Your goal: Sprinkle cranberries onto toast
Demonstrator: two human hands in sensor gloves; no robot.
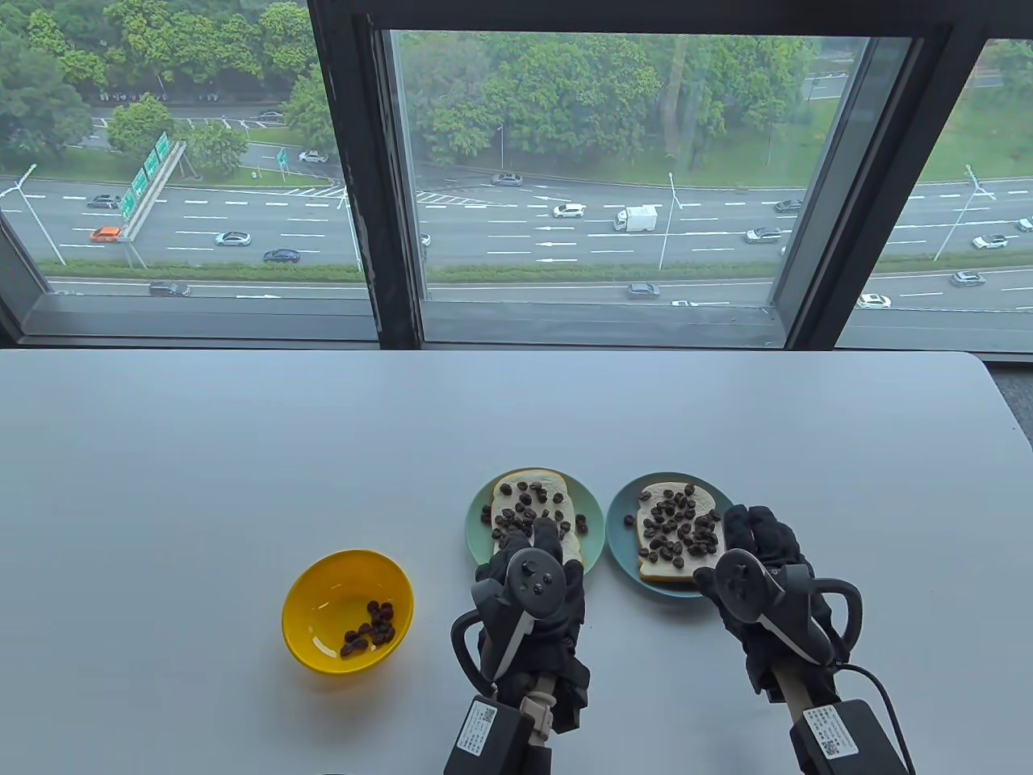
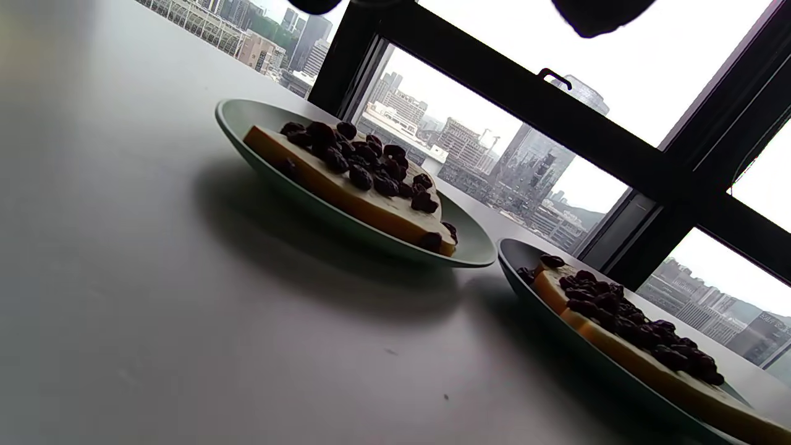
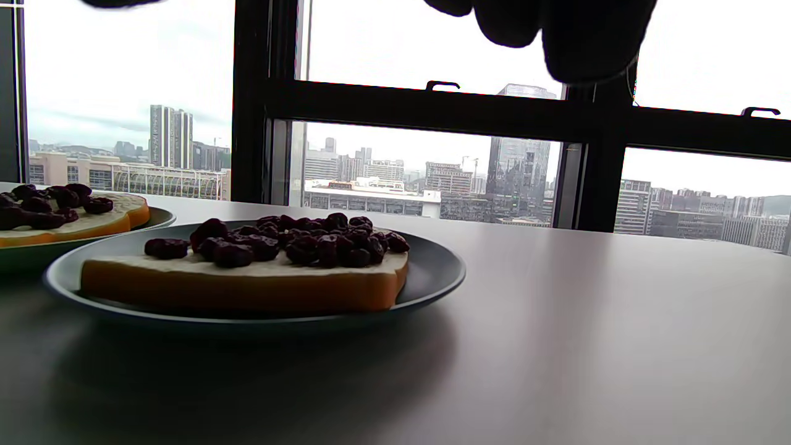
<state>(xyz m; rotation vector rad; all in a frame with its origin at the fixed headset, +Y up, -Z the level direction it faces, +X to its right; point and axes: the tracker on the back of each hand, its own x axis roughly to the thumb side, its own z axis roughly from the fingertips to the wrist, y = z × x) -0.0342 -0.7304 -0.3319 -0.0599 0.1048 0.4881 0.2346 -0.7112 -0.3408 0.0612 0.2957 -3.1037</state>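
Observation:
Two slices of toast are topped with dark cranberries. The left toast [image 1: 550, 484] lies on a green plate [image 1: 476, 526], the right toast [image 1: 663, 494] on a blue plate [image 1: 618, 525]. A yellow bowl [image 1: 323, 589] at the left holds a few cranberries [image 1: 370, 628]. My left hand [image 1: 542, 539] hovers over the near end of the left toast, with nothing seen in its fingers [image 2: 599, 15]. My right hand [image 1: 757, 529] is at the right edge of the blue plate, fingers [image 3: 581, 37] spread and empty. The right wrist view shows the right toast [image 3: 247, 287] close up.
The white table [image 1: 242, 452] ends at a dark window frame [image 1: 565, 323] along the far side. The two plates sit almost touching, as the left wrist view shows [image 2: 488, 256]. The bowl stands apart to the left of my left hand.

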